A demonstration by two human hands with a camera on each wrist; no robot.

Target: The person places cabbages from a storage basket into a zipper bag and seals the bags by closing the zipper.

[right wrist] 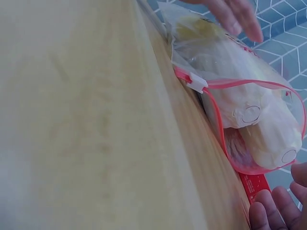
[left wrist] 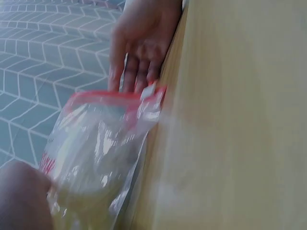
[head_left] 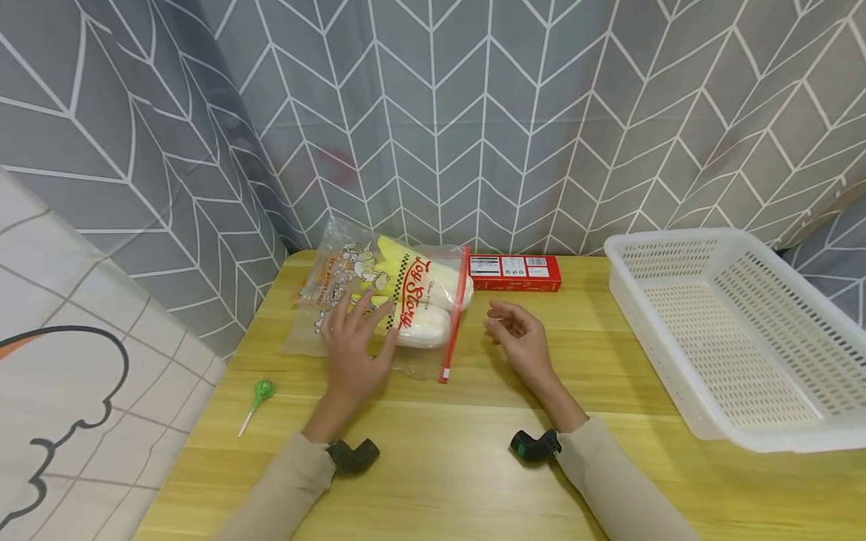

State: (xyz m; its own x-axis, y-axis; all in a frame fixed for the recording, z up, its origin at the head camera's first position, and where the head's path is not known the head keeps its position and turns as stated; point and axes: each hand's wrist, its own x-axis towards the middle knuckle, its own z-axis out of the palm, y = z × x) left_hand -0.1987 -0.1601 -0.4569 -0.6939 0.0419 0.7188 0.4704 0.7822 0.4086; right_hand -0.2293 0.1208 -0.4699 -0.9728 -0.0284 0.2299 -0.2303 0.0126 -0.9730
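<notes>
Left to right on the wooden table: one green lollipop lies with its stick toward you. Your left hand is spread over one clear printed bag, grasping nothing; whether its fingertips touch the plastic is hard to tell. The bag lies left of centre, its red-edged mouth gaping rightward, with two white, yellow-tipped cabbage-shaped pieces side by side inside. One red box lies behind the mouth. Your right hand, loosely bent and gripping nothing, is near that mouth. One white basket stands at far right, its perforated floor visible.
</notes>
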